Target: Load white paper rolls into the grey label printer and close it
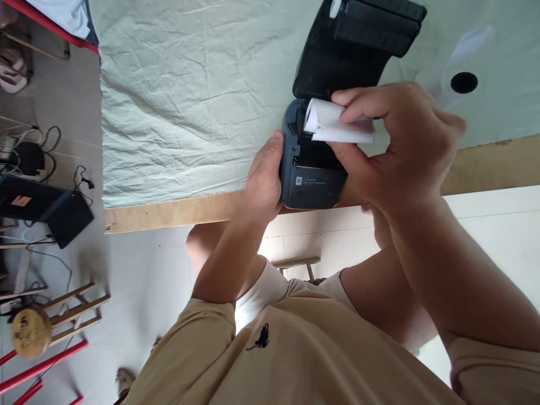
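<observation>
A dark grey label printer [314, 188] stands near the table's front edge with its black lid [337, 67] swung up and back. My left hand [266, 174] grips the printer's left side, thumb along the edge. Over the opened compartment, my right hand [405, 135] pinches a roll of white paper [327, 119] between thumb and fingers. The roll's left end lies at the compartment, and its loose flap hangs toward me. Whether the roll touches the compartment floor is hidden.
A pale green cloth [189, 101] covers the wooden table [169, 216]. A black round disc [464, 82] lies at right beside a clear, shiny sheet. On the floor at left are a wooden stool [31, 333], a black box-like object [70, 216] and cables.
</observation>
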